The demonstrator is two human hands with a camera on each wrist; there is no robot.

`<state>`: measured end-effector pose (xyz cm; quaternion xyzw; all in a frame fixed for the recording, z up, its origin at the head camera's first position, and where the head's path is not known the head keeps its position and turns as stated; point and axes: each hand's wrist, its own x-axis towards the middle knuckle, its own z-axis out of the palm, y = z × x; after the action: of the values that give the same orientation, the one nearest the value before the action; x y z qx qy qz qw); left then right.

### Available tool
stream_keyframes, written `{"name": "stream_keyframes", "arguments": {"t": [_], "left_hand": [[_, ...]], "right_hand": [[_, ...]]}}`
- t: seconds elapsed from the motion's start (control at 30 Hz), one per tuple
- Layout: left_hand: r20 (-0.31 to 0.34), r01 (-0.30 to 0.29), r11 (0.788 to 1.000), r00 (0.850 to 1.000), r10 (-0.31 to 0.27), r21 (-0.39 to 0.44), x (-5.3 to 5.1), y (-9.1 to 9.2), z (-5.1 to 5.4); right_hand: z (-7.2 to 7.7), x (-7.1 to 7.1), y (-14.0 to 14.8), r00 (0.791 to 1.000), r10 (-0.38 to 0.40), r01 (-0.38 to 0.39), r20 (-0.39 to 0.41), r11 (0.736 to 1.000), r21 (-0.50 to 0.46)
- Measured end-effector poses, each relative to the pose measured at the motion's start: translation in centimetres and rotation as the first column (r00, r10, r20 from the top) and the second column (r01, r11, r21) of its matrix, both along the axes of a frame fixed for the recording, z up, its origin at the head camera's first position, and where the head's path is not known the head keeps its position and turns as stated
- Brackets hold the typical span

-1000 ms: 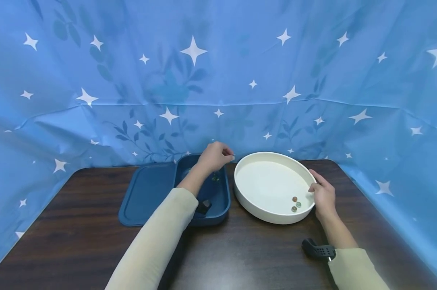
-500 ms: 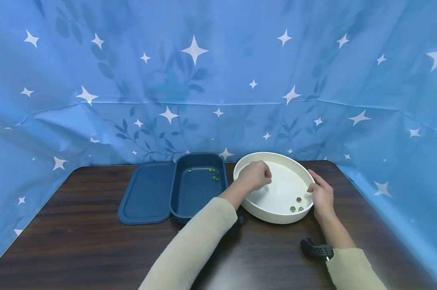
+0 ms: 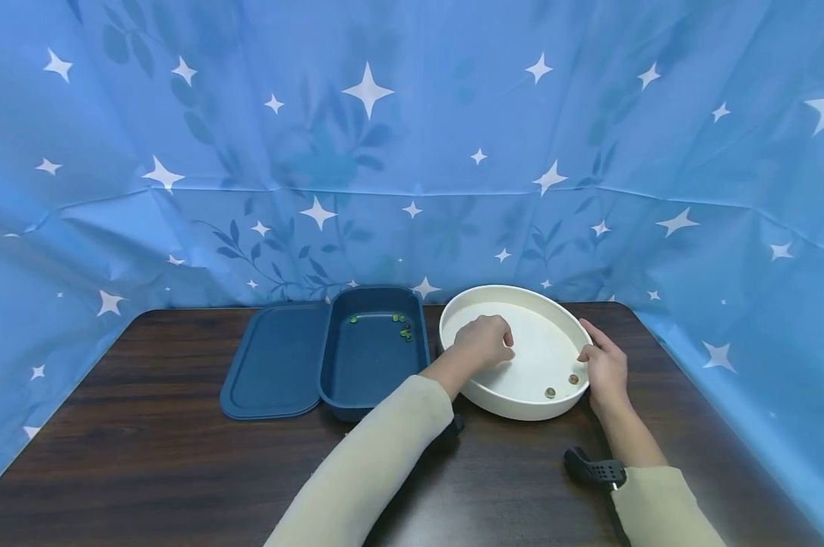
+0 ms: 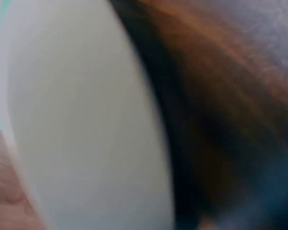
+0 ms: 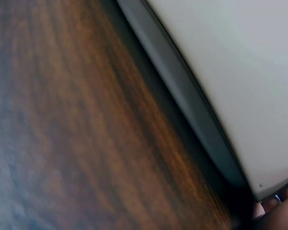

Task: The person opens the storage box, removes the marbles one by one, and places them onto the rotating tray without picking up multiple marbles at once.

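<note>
The left hand (image 3: pixel 485 342) is over the inside of the round white tray (image 3: pixel 507 412), its fingers curled; whether a bead is between the fingertips is hidden. At the tray's right rim the right hand (image 3: pixel 607 372) grips the wall, thumb on the inner side. Two brownish beads (image 3: pixel 573 378) (image 3: pixel 550 393) lie in the tray near that hand. Several green beads (image 3: pixel 398 318) and a darker one sit in the far part of the blue box (image 3: pixel 367 372). White tray surface (image 4: pixel 86 115) fills much of the left wrist view; the right wrist view shows the tray (image 5: pixel 240 72) and partial fingers (image 5: pixel 281 211).
A blue lid (image 3: pixel 275 365) lies flat, against the box's left side. Box and tray stand side by side on the dark wooden table (image 3: pixel 152 425). Behind the table hangs a blue curtain (image 3: pixel 412 152) with white stars. A black wrist device (image 3: pixel 592 468) is by the right sleeve.
From over the blue box the left hand has moved right, over the tray, then slightly lower. The reddish-brown bead has shifted right; the tray's green bead is no longer visible. The right hand keeps its grip.
</note>
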<state>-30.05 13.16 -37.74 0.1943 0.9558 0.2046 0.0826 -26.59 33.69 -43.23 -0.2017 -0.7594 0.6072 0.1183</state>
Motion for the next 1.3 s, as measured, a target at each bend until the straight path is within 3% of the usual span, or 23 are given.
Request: {"name": "stream_keyframes", "arguments": {"t": [0.13, 0.27, 0.43, 0.67, 0.77, 0.97, 1.17, 1.3], "left_hand": [[-0.007, 0.009, 0.995, 1.0, -0.008, 0.096, -0.2, -1.6, 1.9], [-0.02, -0.016, 0.976, 1.0, 0.02, 0.216, -1.1, -4.3, 3.8], [0.005, -0.08, 0.941, 0.997, 0.083, 0.33, -2.5, -8.0, 4.8], [0.127, -0.209, 0.872, 0.977, 0.17, 0.443, -3.8, -11.9, 3.0], [0.156, -0.241, 0.86, 0.969, 0.19, 0.45, -4.2, -13.1, 2.1], [0.142, -0.265, 0.88, 0.964, 0.226, 0.394, -4.5, -14.8, 0.5], [0.241, -0.303, 0.883, 0.944, 0.226, 0.358, -4.8, -15.7, -0.7], [0.259, -0.292, 0.894, 0.943, 0.209, 0.34, -4.7, -15.8, -1.1]], "right_hand": [[0.0, 0.2, 0.1, 1.0, 0.007, -0.007, 0.001, 1.0, -0.001], [0.1, 0.2, 0.0, 1.0, 0.009, -0.009, 0.0, 1.0, 0.001], [0.2, 0.1, 0.0, 1.0, 0.006, -0.006, 0.002, 1.0, 0.002], [0.1, 0.3, 0.1, 1.0, 0.019, -0.019, 0.007, 1.0, 0.001], [0.1, 0.2, 0.1, 1.0, 0.022, -0.022, 0.004, 1.0, -0.007], [0.0, 0.1, 0.0, 1.0, 0.011, -0.011, 0.01, 1.0, 0.001], [0.1, 0.1, 0.0, 1.0, 0.011, -0.011, 0.001, 1.0, 0.006], [0.1, 0.2, -0.1, 1.0, 0.015, -0.015, -0.006, 1.0, 0.011]]}}
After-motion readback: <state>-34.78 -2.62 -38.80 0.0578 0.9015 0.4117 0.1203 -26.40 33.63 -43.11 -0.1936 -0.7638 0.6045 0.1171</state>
